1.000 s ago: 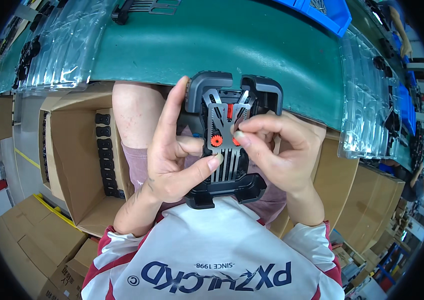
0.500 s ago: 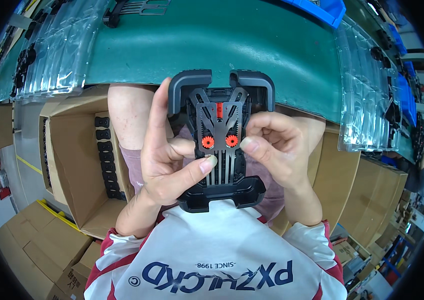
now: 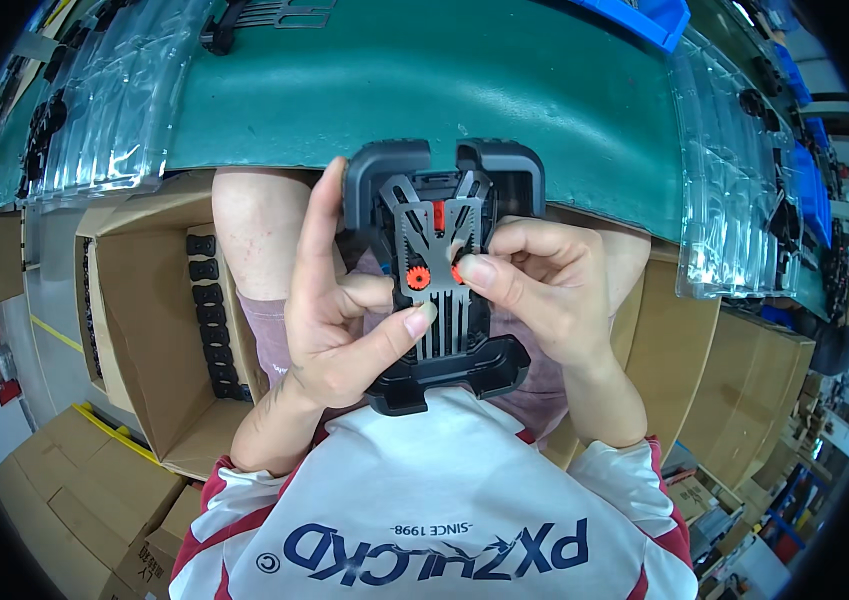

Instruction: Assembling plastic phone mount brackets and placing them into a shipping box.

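The left hand [image 3: 339,320] is gripping a black frame [image 3: 441,275] at the picture's centre, just below the near edge of the green table [image 3: 424,90]. Its thumb is pressing across the frame's lower grille and its forefinger is standing straight up along the frame's 9 o'clock side, so the fingers are closing around the frame. The right hand [image 3: 544,290] is at 3 o'clock of the frame, its fingers narrowing to a pinch on the right one of two orange knobs [image 3: 418,277] on the grey plate [image 3: 436,240]; the left knob is showing whole, the right one mostly hidden by the fingertip. A small red bar is sitting near the top of the plate.

At 9 o'clock an open carton [image 3: 159,330] is standing on the floor, and a column of black parts [image 3: 212,315] is lining its right wall; the rest of its inside is showing bare cardboard. At 10 o'clock on the table, clear trays [image 3: 94,110] are lying stacked with dark pieces in some pockets. At 2 o'clock more clear trays [image 3: 729,190] are overhanging the table edge, also holding a few dark parts. A blue bin [image 3: 644,15] is sitting at 1 o'clock; its contents cannot be seen. Closed cartons are standing at 4 o'clock [image 3: 734,380] and at 8 o'clock.
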Demonstrator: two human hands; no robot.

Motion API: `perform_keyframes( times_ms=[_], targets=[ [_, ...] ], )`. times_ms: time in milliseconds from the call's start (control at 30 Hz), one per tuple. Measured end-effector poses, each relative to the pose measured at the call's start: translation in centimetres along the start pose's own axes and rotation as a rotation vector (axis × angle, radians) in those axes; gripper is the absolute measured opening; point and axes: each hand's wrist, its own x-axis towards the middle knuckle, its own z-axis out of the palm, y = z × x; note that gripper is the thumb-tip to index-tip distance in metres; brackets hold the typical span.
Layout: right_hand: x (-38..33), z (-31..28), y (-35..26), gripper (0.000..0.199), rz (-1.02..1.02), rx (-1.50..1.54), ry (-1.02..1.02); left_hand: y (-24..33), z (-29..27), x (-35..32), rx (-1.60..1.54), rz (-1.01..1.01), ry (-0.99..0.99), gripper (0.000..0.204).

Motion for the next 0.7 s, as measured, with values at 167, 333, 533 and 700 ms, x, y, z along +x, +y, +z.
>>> perform_keyframes(
  times_ms=[167, 333, 533, 700],
  targets=[
    [0.3, -0.5, -2.1, 0.013, -0.575, -0.607, 0.044, 0.1, -0.2, 0.0, -0.036, -0.016, 0.027, 0.091],
    [1.3, 0.3, -2.4, 0.018, -0.626, -0.722, -0.052, 0.2, -0.8, 0.0, 0.168, 0.0, -0.034, 0.091],
    [2.2, -0.7, -2.2, 0.021, -0.593, -0.781, -0.245, 0.8, -0.7, -0.1, 0.004, -0.118, -0.023, 0.091],
    [2.4, -0.3, -1.5, 0.022, -0.677, -0.753, -0.211, 0.4, -1.7, 0.1, 0.164, -0.023, -0.083, 0.09]
  ],
)
